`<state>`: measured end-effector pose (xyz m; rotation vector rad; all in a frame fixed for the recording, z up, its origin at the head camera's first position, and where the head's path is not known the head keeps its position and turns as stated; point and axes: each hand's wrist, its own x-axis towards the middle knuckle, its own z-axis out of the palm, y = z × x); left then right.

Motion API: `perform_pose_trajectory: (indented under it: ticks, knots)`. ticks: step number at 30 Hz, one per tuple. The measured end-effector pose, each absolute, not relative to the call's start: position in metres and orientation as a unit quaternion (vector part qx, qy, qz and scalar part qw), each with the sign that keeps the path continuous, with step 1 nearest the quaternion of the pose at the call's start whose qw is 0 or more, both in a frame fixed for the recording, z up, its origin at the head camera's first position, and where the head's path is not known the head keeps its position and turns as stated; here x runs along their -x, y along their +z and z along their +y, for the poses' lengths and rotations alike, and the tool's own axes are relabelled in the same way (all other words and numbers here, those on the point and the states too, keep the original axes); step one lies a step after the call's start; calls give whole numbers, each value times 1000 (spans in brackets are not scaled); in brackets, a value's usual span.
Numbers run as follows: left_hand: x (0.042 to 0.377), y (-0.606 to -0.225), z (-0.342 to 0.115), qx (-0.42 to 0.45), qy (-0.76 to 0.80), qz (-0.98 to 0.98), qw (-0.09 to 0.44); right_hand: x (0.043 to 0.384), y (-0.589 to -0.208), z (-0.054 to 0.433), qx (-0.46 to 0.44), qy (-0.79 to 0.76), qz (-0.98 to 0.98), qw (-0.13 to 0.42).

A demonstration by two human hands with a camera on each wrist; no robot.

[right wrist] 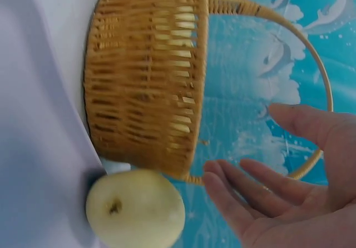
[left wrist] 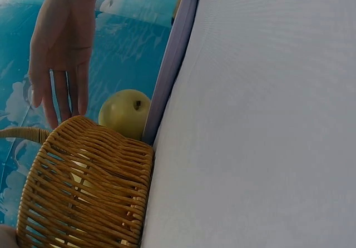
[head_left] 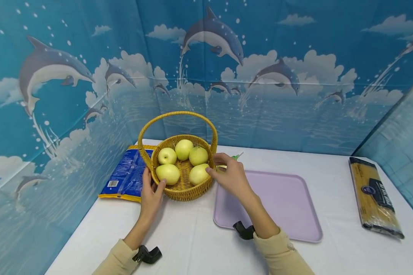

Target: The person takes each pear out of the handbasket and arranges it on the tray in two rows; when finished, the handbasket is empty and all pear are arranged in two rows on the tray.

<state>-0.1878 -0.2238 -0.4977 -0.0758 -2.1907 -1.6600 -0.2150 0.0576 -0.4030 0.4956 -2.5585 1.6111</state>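
Note:
A woven basket [head_left: 184, 194] with a tall arched handle [head_left: 179, 113] stands on the table and holds several yellow-green apples [head_left: 184, 149]. At its left side my left hand [head_left: 152, 196] holds the wall, thumb near the rim; only a sliver of it shows in the left wrist view. By the right rim is my right hand [head_left: 231, 176], its fingers loosely bent and apart from the basket in the right wrist view, with nothing in them. Another apple [right wrist: 135, 209] sits outside the basket at the tray's corner, mostly hidden behind that hand in the head view.
A lilac tray [head_left: 278, 206] lies right of the basket. Behind its near-left corner area pokes a small green item with a pale stick [head_left: 236, 156]. A blue packet [head_left: 125, 177] lies left of the basket, and a yellow-black packet [head_left: 375, 196] at far right. A dolphin-print curtain [head_left: 199, 95] encloses the table.

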Motion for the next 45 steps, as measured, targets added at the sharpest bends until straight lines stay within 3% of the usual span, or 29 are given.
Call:
perform_pose_trajectory:
  ticks: [14,21,39,45]
  knots:
    - [189,-498,-229,29,-592,-780,201,220,-417,-2,-270,509,-815,59]
    - [191,-499,-223,32,-597,-771,220,232,-421,-30,-307,511,-803,7]
    - [191,-501,-206,17,-631,-745,217,242,-426,-66,-238,438,-866,-36]
    - [189,-499,-210,2,-630,-747,213,242,-425,-74,-256,389,-882,-67]
